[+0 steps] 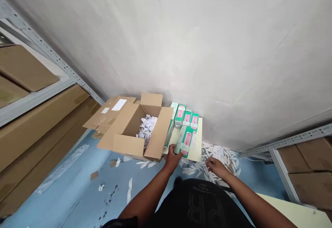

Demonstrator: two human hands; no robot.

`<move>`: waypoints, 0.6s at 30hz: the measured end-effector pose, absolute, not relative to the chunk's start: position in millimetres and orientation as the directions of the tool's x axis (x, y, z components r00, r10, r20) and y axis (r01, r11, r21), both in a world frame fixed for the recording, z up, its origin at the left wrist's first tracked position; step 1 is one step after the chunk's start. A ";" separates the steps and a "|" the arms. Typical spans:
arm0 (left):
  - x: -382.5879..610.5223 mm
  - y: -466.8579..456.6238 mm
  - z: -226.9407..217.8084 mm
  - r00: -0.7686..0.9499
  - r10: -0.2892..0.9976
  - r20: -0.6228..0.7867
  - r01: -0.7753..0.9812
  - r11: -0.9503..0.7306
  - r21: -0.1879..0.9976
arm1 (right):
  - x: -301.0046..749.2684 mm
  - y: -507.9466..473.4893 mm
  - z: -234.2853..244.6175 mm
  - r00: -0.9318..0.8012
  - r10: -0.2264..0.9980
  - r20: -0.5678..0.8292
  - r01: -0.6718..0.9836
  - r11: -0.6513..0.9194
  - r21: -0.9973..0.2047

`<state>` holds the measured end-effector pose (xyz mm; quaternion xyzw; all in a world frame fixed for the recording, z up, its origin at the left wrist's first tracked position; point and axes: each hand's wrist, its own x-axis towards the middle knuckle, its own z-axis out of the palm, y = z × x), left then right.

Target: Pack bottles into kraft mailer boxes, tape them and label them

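My left hand (173,159) grips the near left corner of a green-and-white product box (185,140) with a pink picture on its face. That box lies tilted on a pale yellow board (196,149). Behind it stand several similar boxes (194,121), with more at the left along the carton. My right hand (215,166) is apart from the boxes, right of the board and over white paper strips, its fingers curled with nothing visible in them. Left of the boxes, an open cardboard carton (127,145) holds crumpled white shredded paper (147,127).
A flattened or closed carton (110,114) with white labels lies behind the open one. Metal shelving (38,94) with brown cartons flanks the left; another rack (284,176) is at the right. Paper strips (228,158) litter the blue floor (85,193). A grey wall (181,48) rises behind.
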<state>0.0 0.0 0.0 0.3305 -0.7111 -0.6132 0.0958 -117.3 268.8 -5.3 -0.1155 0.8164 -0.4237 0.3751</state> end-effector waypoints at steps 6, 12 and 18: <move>-2.2 -0.4 38.7 -0.924 -0.211 -0.319 -0.228 -0.364 0.903 | -126.2 197.4 50.5 -0.663 -0.549 -0.509 0.536 0.127 -0.835; -17.5 11.4 61.1 -0.945 0.139 -0.295 -0.325 -0.473 0.819 | -120.2 195.3 95.8 -0.722 -0.614 -0.318 0.556 -0.241 -0.796; -53.8 44.8 60.2 -0.820 0.420 -0.389 -0.537 -0.328 0.777 | -107.3 239.8 121.3 -0.832 -0.497 -0.245 0.469 -0.396 -0.789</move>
